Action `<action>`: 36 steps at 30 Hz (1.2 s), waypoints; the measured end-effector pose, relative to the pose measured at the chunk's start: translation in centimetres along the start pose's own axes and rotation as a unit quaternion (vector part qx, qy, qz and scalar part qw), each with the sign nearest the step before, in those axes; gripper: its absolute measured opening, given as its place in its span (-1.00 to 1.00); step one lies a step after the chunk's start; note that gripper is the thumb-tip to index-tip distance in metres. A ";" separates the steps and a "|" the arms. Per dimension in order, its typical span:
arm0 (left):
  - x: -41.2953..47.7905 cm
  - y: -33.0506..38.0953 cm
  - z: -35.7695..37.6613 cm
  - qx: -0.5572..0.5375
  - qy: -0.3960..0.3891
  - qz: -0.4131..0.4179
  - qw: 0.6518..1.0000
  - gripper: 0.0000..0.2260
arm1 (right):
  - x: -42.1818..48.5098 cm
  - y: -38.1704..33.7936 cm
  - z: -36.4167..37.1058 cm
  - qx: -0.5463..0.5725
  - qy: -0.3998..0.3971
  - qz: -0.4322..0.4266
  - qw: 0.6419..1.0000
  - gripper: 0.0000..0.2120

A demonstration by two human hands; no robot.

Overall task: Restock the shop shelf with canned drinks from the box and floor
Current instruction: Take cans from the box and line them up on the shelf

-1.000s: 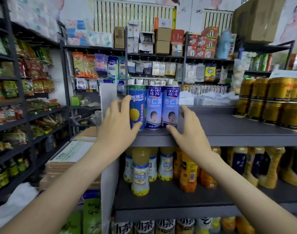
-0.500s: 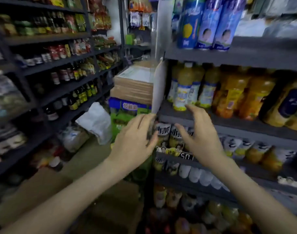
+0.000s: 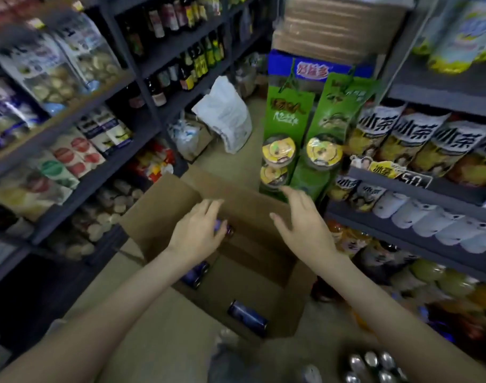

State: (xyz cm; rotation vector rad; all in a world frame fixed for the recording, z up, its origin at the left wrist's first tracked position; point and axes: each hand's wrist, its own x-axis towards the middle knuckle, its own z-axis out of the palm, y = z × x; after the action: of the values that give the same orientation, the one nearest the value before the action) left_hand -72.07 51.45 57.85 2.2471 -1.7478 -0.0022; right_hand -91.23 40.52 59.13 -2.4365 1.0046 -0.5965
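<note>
Two bare hands are held over an open cardboard box [image 3: 253, 261] standing on the floor [image 3: 230, 167] of a shop aisle.

Left hand [image 3: 196, 234]: lowered into the box near its far left corner, fingers bent downward over a purple-topped can [image 3: 221, 226]. The can peeks out just beyond the palm. Blur hides whether the fingers clasp it or only hover at it, so the grip cannot be told.

Right hand [image 3: 302, 225]: above the far right part of the box, fingers spread and nearly straight, holding nothing, well apart from any can.

Second can [image 3: 195, 275]: dark blue, lying in the box, partly hidden by the left forearm, nearer the person than the left hand.

Third can [image 3: 247, 317]: lying on its side at the near end of the box, between the two forearms.

Cluster of cans [image 3: 374, 364]: silver tops upward, on the floor outside the box, beside the right forearm at the bottom edge of view.

Shop shelf [image 3: 452, 192]: grey, to the right of the box, its tiers stocked with tea bottles [image 3: 419, 139] and other drinks.

Green packets [image 3: 289, 120]: hanging at the shelf's end, just beyond the right hand's fingertips.

White bag [image 3: 225, 117]: on the floor farther down the aisle.

Left-hand shelving [image 3: 153, 120]: carries dark bottles and packaged goods.
</note>
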 end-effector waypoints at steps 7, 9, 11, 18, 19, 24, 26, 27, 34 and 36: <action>1.3 -13.9 7.6 -0.042 -0.150 0.043 0.987 -0.59 | 2.1 -1.2 14.5 -0.014 -0.105 0.121 0.987 -0.47; 1.9 -17.8 9.6 -0.052 -0.200 0.102 0.973 -0.60 | 2.5 -1.0 19.2 -0.016 -0.144 0.157 0.977 -0.46; 2.4 -21.6 11.6 -0.029 -0.245 0.148 0.958 -0.59 | 2.5 -0.6 24.0 -0.013 -0.193 0.166 0.967 -0.44; -0.5 -29.3 16.2 0.095 -0.258 0.201 0.940 -0.58 | 2.9 0.8 40.1 0.001 -0.340 0.181 0.923 -0.58; -1.2 -29.8 16.5 0.106 -0.257 0.192 0.941 -0.58 | 3.0 0.9 42.2 0.001 -0.356 0.180 0.917 -0.58; -3.3 -31.7 17.9 0.129 -0.254 0.175 0.943 -0.53 | 2.5 1.6 48.8 -0.002 -0.402 0.196 0.895 -0.38; -3.7 -31.9 18.2 0.120 -0.243 0.164 0.948 -0.53 | 2.5 2.1 49.7 -0.004 -0.397 0.209 0.894 -0.38; -3.8 -32.0 18.4 0.115 -0.239 0.160 0.951 -0.54 | 2.5 2.3 49.9 0.001 -0.394 0.209 0.895 -0.38; -4.0 -31.9 18.5 0.099 -0.224 0.139 0.960 -0.56 | 3.4 2.0 47.3 0.020 -0.341 0.124 0.931 -0.41; -3.8 -31.5 18.3 0.103 -0.234 0.134 0.957 -0.54 | 3.6 1.5 45.2 0.005 -0.328 0.077 0.942 -0.43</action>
State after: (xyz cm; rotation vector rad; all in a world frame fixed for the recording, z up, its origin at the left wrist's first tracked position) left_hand -46.53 57.77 32.42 2.2591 -2.3891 -0.3372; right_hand -65.41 47.22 22.42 -2.2594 0.8748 0.2614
